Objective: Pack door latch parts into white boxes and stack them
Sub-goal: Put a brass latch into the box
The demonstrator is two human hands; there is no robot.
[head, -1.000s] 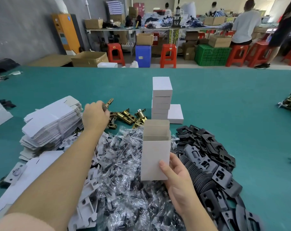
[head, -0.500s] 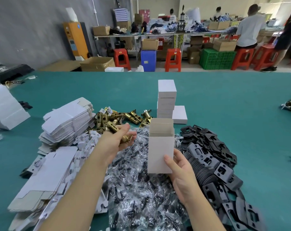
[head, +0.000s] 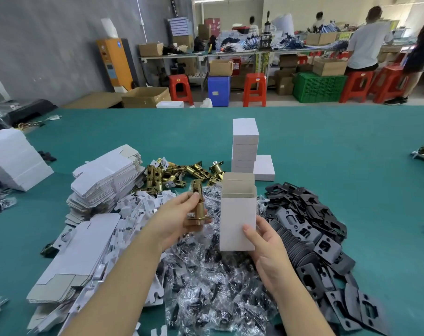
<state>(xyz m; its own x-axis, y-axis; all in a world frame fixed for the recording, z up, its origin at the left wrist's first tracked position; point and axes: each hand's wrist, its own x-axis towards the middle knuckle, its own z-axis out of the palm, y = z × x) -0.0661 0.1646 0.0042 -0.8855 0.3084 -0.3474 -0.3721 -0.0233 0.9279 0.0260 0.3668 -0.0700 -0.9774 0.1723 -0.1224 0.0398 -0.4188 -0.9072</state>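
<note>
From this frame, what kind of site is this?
Most likely a small hardware packing workshop. A teal table carries heaps of brass latches, black strike plates and flat white cartons. Behind it are benches with cardboard boxes, red stools and other workers.

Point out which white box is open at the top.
The upright box gripped by the right hand: its top flaps stand open. The stacked boxes and the single one beside them are closed.
</note>
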